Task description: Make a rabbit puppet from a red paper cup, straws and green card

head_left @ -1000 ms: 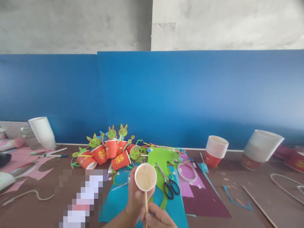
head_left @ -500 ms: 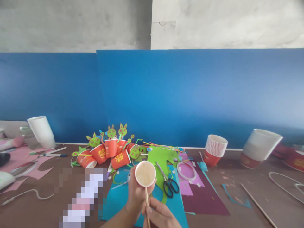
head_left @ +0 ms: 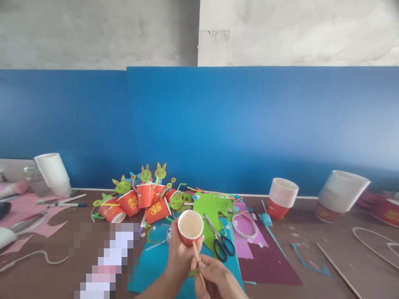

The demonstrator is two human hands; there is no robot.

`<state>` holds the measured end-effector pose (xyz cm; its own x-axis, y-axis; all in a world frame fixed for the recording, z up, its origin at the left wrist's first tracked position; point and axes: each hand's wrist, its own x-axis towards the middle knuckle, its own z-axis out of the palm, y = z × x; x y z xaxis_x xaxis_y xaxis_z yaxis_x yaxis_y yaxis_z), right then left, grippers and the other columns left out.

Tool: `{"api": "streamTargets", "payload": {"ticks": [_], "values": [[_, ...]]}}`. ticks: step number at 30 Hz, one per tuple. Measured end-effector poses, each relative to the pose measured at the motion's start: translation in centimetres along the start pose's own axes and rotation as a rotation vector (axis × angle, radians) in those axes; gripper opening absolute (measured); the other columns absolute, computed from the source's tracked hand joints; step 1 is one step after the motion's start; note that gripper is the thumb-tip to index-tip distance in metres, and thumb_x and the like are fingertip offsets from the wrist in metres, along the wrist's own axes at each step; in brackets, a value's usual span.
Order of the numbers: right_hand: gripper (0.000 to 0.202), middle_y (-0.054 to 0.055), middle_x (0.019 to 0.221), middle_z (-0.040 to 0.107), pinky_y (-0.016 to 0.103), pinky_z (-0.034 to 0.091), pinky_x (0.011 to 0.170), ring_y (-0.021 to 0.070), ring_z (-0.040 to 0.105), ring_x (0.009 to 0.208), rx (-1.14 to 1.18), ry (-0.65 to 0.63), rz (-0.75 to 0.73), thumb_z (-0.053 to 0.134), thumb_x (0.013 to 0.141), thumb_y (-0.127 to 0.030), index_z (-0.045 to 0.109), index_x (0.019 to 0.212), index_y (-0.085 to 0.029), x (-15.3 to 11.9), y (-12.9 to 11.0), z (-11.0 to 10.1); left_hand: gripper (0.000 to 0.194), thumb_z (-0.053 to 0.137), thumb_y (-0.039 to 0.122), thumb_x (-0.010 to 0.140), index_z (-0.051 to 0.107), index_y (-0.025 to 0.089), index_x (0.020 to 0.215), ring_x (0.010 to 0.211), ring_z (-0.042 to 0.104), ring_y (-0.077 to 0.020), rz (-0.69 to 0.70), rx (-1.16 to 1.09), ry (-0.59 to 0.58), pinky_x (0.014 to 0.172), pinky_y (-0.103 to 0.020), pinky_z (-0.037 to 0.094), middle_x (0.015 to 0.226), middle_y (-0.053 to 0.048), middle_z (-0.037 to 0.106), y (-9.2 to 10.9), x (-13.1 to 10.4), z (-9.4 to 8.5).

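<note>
A red paper cup [head_left: 190, 224] with a white inside is gripped in my left hand [head_left: 178, 257], its mouth tipped toward me. My right hand [head_left: 215, 276] pinches a thin wooden stick [head_left: 199, 262], whose upper end meets the cup's near side just under the rim. Whether the tip goes into the wall or only touches it, I cannot tell. Under both hands lies a blue paper sheet [head_left: 146, 270], with green paper [head_left: 210, 207] and black-handled scissors [head_left: 222, 243] just beyond.
Several red cups with green animal faces [head_left: 145, 194] are heaped behind, to the left. A stack of paper cups [head_left: 282, 197] stands right of a coil of white tubing [head_left: 245, 225]. Another wooden stick [head_left: 338, 270] lies at the right, pink paper scraps [head_left: 46, 222] at the left.
The stick has swung from nearly upright to a slant, its lower end now further right. My right hand has shifted slightly right, and the cup is tilted so more of its red side shows.
</note>
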<state>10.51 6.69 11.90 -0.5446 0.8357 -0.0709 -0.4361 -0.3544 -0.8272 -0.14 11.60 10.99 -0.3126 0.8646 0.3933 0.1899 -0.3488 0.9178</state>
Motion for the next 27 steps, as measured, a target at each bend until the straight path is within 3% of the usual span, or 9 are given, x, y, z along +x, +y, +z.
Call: {"api": "streamTargets", "payload": {"ticks": [2,5,10,16,20,23,27], "values": [[0.042,-0.008,0.037,0.047,0.020,0.017,0.035,0.0043,0.032,0.030,0.003,0.013,0.008,0.068,0.075,-0.055,0.056,0.083,-0.015,-0.1,-0.4,0.0,0.048,0.074,0.030,0.063,0.052,0.020,0.104,0.077,0.064,-0.0201,-0.009,0.002,-0.086,0.072,-0.034,0.053,0.088,-0.004,0.065,-0.2,0.2,-0.1],[0.042,-0.010,0.033,0.045,0.019,0.017,0.034,0.0044,0.029,0.027,0.018,0.033,0.027,0.068,0.072,-0.056,0.055,0.081,-0.017,-0.4,-0.9,0.2,0.053,0.076,0.028,0.060,0.050,0.019,0.105,0.078,0.065,-0.0202,-0.032,-0.035,-0.116,0.073,-0.033,0.053,0.089,-0.004,0.065,-0.4,0.5,-0.2],[0.044,-0.013,0.030,0.038,0.019,0.013,0.030,0.0040,0.020,0.025,0.006,0.201,0.037,0.066,0.069,-0.057,0.056,0.082,-0.017,-0.7,-1.2,0.4,0.056,0.075,0.028,0.059,0.052,0.017,0.109,0.088,0.066,-0.0232,-0.085,-0.150,-0.210,0.080,-0.035,0.052,0.098,-0.008,0.068,-1.0,1.0,-0.1],[0.046,-0.015,0.026,0.032,0.020,0.010,0.028,0.0037,0.015,0.024,-0.112,0.351,0.016,0.068,0.063,-0.061,0.054,0.073,-0.018,-0.1,-0.9,-0.6,0.058,0.075,0.030,0.056,0.052,0.018,0.107,0.091,0.065,-0.0253,-0.046,-0.028,-0.115,0.084,-0.039,0.052,0.098,-0.007,0.067,-1.5,1.2,-0.1],[0.050,-0.015,0.026,0.031,0.020,0.009,0.027,0.0036,0.014,0.022,-0.082,0.249,0.020,0.068,0.060,-0.066,0.052,0.069,-0.019,0.1,-1.2,-1.2,0.054,0.072,0.027,0.060,0.051,0.017,0.108,0.087,0.065,-0.0238,0.003,-0.019,-0.109,0.081,-0.037,0.052,0.096,-0.007,0.066,-1.2,1.1,0.0],[0.045,-0.017,0.028,0.026,0.019,0.008,0.027,0.0033,0.010,0.024,0.096,0.148,0.078,0.073,0.060,-0.057,0.051,0.072,-0.020,0.0,-1.7,-1.2,0.053,0.071,0.028,0.063,0.050,0.018,0.110,0.085,0.065,-0.0231,0.039,-0.032,-0.107,0.079,-0.037,0.053,0.096,-0.007,0.066,-1.0,1.0,0.1],[0.045,-0.017,0.027,0.024,0.020,0.006,0.029,0.0029,0.008,0.025,0.038,0.238,0.035,0.070,0.063,-0.060,0.052,0.070,-0.020,0.2,-1.6,-1.6,0.051,0.070,0.029,0.064,0.050,0.018,0.110,0.084,0.065,-0.0233,0.071,0.005,-0.114,0.077,-0.037,0.052,0.094,-0.007,0.066,-1.0,1.0,0.1]]}}
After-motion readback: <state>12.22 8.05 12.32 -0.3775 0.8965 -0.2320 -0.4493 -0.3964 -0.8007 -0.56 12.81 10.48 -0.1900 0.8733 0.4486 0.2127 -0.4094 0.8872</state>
